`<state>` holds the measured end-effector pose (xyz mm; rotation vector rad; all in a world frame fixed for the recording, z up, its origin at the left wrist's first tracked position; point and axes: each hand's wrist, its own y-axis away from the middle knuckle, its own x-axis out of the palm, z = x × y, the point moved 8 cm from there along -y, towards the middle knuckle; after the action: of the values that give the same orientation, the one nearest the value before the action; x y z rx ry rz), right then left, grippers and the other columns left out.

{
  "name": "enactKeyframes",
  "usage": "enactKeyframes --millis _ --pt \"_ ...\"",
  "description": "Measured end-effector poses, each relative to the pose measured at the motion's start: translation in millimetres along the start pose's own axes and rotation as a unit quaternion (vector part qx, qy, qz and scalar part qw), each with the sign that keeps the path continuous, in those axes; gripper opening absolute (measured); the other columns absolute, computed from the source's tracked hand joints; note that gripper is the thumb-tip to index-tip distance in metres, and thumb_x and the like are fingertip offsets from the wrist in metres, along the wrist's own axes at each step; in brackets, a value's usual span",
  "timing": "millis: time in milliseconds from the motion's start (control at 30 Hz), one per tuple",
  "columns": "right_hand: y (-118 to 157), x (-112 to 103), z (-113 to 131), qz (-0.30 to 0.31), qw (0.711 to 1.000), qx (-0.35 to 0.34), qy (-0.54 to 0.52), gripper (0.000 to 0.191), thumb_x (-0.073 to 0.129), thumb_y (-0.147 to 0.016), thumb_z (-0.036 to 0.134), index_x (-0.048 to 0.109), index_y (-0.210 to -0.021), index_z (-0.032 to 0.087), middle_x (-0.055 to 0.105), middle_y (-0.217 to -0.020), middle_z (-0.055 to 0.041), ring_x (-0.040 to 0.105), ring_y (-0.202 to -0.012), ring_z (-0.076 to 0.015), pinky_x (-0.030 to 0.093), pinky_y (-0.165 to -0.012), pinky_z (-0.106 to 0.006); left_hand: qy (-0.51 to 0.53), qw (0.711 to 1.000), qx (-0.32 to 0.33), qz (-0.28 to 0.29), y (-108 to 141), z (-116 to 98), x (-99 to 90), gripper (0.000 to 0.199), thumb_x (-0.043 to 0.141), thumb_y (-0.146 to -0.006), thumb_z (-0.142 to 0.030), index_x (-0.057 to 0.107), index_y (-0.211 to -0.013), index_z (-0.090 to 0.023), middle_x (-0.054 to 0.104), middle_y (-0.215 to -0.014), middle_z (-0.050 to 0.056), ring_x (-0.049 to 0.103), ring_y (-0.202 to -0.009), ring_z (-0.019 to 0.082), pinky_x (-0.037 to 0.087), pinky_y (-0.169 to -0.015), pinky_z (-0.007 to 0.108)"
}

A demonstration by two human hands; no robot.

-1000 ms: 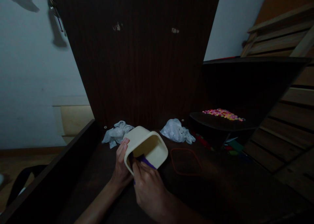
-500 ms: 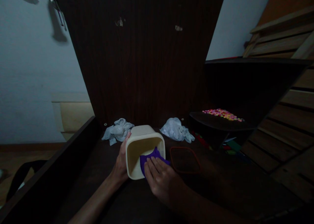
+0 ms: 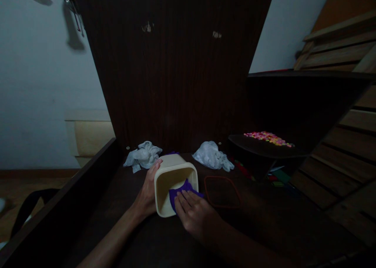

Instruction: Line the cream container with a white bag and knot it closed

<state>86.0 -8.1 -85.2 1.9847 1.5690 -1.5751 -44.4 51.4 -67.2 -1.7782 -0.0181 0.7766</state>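
A cream plastic container [image 3: 176, 167] lies tipped on the dark surface, its open mouth facing me. My left hand [image 3: 149, 193] grips its left side, fingers around the outer wall and the palm side hidden. Inside the mouth, at the lower right, a purple cloth [image 3: 175, 195] is bunched under the fingers of my right hand [image 3: 194, 213], which presses it against the inner wall. A reddish-brown square rim, apparently a lid [image 3: 222, 191], lies flat just right of the container.
Two crumpled whitish plastic bags, one at left [image 3: 143, 156] and one at right [image 3: 212, 155], lie by the dark back panel [image 3: 176, 84]. Pink and yellow bits cover a corner shelf [image 3: 249, 144] at right. A raised board [image 3: 58, 197] edges the left side.
The container and my left hand have shifted slightly right and turned a little; the left fingers sit higher on the wall. My right hand keeps the purple cloth inside. The view has moved slightly.
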Motion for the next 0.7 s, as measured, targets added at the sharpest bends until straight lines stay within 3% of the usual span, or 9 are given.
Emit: enactKeyframes --millis 233,367,700 --pt "6 8 -1 -0.018 1.0 0.005 -0.016 0.03 0.055 -0.095 0.014 0.069 -0.119 0.004 0.075 -0.117 -0.018 0.073 -0.108 -0.0265 0.057 -0.095 -0.036 -0.043 0.999 0.0 0.014 -3 -4 1.5 0.089 0.066 -0.093 -0.03 0.012 -0.163 -0.018 0.043 -0.152 0.027 0.045 -0.142 0.042 0.05 -0.107 0.063" --pt "9 13 0 -0.016 0.999 0.012 -0.032 0.029 0.056 -0.094 0.012 0.069 -0.118 0.003 0.075 -0.115 -0.0195 0.073 -0.107 -0.0279 0.057 -0.094 -0.038 -0.029 0.999 0.012 0.029 -6 -9 3.3 0.091 0.067 -0.092 -0.033 0.011 -0.162 -0.017 0.042 -0.151 0.029 0.043 -0.143 0.043 0.049 -0.108 0.065" --pt "13 40 2 0.076 0.994 0.054 -0.061 0.038 0.051 -0.092 0.007 0.065 -0.127 0.0 0.07 -0.123 -0.0265 0.069 -0.115 -0.0311 0.056 -0.097 -0.044 -0.021 0.999 0.019 0.039 -4 -9 10.5 0.094 0.07 -0.089 -0.031 0.011 -0.162 -0.02 0.04 -0.157 0.025 0.044 -0.144 0.04 0.051 -0.11 0.058"
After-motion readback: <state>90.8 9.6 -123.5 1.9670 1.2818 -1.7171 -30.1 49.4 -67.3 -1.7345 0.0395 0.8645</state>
